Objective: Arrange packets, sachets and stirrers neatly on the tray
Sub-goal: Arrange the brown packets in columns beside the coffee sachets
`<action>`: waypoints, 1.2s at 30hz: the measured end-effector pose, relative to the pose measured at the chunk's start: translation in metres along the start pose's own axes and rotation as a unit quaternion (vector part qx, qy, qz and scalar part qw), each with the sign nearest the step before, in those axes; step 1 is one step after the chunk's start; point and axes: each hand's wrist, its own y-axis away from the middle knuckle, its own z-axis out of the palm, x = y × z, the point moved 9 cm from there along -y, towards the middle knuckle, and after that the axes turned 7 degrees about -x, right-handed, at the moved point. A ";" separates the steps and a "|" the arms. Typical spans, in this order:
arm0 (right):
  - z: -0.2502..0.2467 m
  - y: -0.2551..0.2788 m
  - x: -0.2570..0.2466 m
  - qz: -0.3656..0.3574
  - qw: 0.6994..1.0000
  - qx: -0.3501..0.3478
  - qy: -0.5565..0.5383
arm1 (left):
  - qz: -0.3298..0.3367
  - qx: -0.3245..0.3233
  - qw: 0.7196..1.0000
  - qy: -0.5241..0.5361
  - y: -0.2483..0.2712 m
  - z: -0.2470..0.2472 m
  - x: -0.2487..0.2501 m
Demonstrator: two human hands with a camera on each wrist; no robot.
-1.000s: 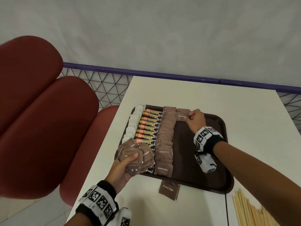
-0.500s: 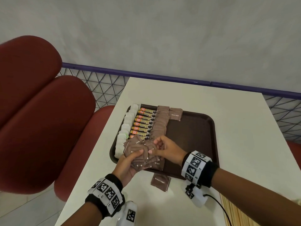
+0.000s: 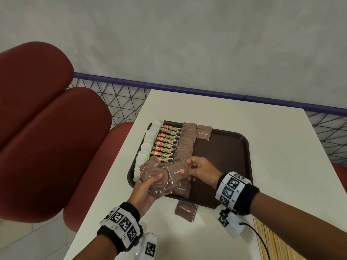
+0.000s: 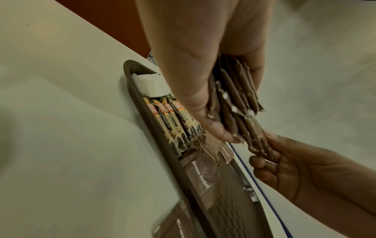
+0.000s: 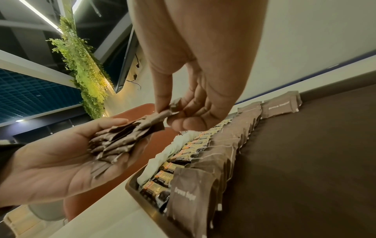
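Note:
A dark brown tray (image 3: 229, 151) lies on the white table, holding a column of white sachets (image 3: 148, 143), a column of coffee granule sticks (image 3: 167, 142) and a column of brown sugar packets (image 3: 185, 145). One brown packet (image 3: 203, 132) starts a further column at the tray's far edge. My left hand (image 3: 148, 186) grips a fanned stack of brown sugar packets (image 3: 157, 177) over the tray's near left corner. My right hand (image 3: 195, 170) pinches one packet (image 3: 177, 172) at the stack's right side, seen also between thumb and fingers (image 5: 162, 111).
A loose brown sugar packet (image 3: 185, 210) lies on the table just in front of the tray. Wooden stirrers (image 3: 270, 239) lie at the near right edge. Red chairs (image 3: 47, 137) stand to the left, with a purple-railed mesh fence (image 3: 116, 102) behind the table.
My right hand left the packet at the tray's far edge and came back to the stack in my left hand, where it now pinches a packet. The left hand stayed put.

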 end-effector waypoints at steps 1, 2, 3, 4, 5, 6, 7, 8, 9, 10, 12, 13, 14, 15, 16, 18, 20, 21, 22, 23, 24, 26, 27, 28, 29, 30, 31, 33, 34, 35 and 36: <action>-0.005 -0.001 -0.001 0.000 1.000 0.007 0.017 | 0.002 0.003 1.000 0.002 0.000 -0.001 0.001; -0.012 -0.001 -0.002 -0.003 0.999 0.020 0.031 | 0.004 0.006 1.000 0.005 0.000 -0.003 0.002; -0.021 -0.002 -0.002 -0.007 0.998 0.041 0.037 | 0.006 0.009 1.000 0.008 -0.001 -0.005 0.003; -0.033 -0.003 -0.002 -0.012 0.997 0.074 0.033 | 0.007 0.011 1.000 0.012 -0.001 -0.008 0.004; -0.048 -0.004 0.000 -0.017 0.993 0.117 0.024 | 0.008 0.013 1.000 0.017 -0.002 -0.010 0.004; -0.063 -0.004 0.004 -0.021 0.986 0.164 0.014 | 0.010 0.013 1.000 0.020 -0.001 -0.012 0.005; -0.078 -0.003 0.010 -0.021 0.978 0.209 0.004 | 0.012 0.013 1.000 0.021 -0.002 -0.014 0.005; -0.092 -0.003 0.017 -0.014 0.968 0.249 -0.002 | 0.013 0.013 1.000 0.019 -0.001 -0.015 0.006; -0.105 -0.003 0.023 -0.002 0.959 0.282 0.000 | 0.014 0.013 1.000 0.017 -0.001 -0.016 0.006; -0.116 -0.004 0.029 0.012 0.950 0.311 0.009 | 0.016 0.012 1.000 0.015 -0.001 -0.016 0.007; -0.136 -0.007 0.035 0.042 0.932 0.358 0.039 | 0.015 0.010 1.000 0.012 0.000 -0.017 0.008; -0.144 -0.009 0.035 0.056 0.925 0.372 0.054 | 0.014 0.010 1.000 0.009 0.000 -0.017 0.009; -0.151 -0.013 0.036 0.069 0.919 0.382 0.063 | 0.013 0.010 1.000 0.007 0.000 -0.018 0.009; -0.156 -0.017 0.037 0.079 0.917 0.386 0.065 | 0.012 0.009 1.000 0.003 -0.001 -0.019 0.010; -0.160 -0.023 0.037 0.090 0.916 0.386 0.064 | 0.012 0.006 1.000 0.000 -0.001 -0.019 0.011; -0.165 -0.034 0.037 0.112 0.916 0.377 0.073 | 0.013 -0.001 1.000 -0.006 -0.001 -0.019 0.013; -0.166 -0.045 0.036 0.131 0.917 0.365 0.094 | 0.013 -0.010 1.000 -0.013 -0.002 -0.018 0.015; -0.166 -0.050 0.034 0.138 0.917 0.360 0.106 | 0.013 -0.014 1.000 -0.015 -0.002 -0.017 0.016; -0.166 -0.054 0.034 0.143 0.917 0.355 0.116 | 0.013 -0.015 1.000 -0.015 -0.002 -0.017 0.016; -0.166 -0.058 0.033 0.146 0.916 0.353 0.124 | 0.013 -0.015 1.000 -0.015 -0.002 -0.018 0.016; -0.166 -0.062 0.033 0.150 0.915 0.352 0.131 | 0.014 -0.017 1.000 -0.017 -0.002 -0.018 0.017; -0.166 -0.069 0.034 0.160 0.913 0.344 0.150 | 0.014 -0.016 1.000 -0.023 -0.002 -0.019 0.018; -0.165 -0.072 0.035 0.166 0.913 0.338 0.160 | 0.015 -0.014 0.999 -0.025 -0.002 -0.020 0.018; -0.165 -0.075 0.036 0.170 0.913 0.331 0.168 | 0.016 -0.013 0.999 -0.026 -0.002 -0.021 0.018; -0.165 -0.078 0.037 0.173 0.913 0.327 0.175 | 0.016 -0.012 0.999 -0.027 -0.003 -0.021 0.019; -0.165 -0.080 0.038 0.174 0.912 0.324 0.181 | 0.016 -0.012 0.999 -0.028 -0.003 -0.021 0.019; -0.165 -0.081 0.038 0.175 0.911 0.321 0.190 | 0.016 -0.013 0.999 -0.029 -0.003 -0.022 0.019; -0.166 -0.084 0.039 0.176 0.908 0.318 0.207 | 0.017 -0.009 0.999 -0.030 -0.003 -0.022 0.020; -0.167 -0.086 0.040 0.174 0.908 0.316 0.211 | 0.016 -0.007 0.999 -0.030 -0.003 -0.023 0.020; -0.167 -0.087 0.040 0.174 0.908 0.315 0.215 | 0.014 -0.006 0.999 -0.029 -0.003 -0.023 0.020; -0.168 -0.087 0.041 0.173 0.907 0.317 0.217 | 0.011 -0.006 1.000 -0.028 -0.004 -0.023 0.019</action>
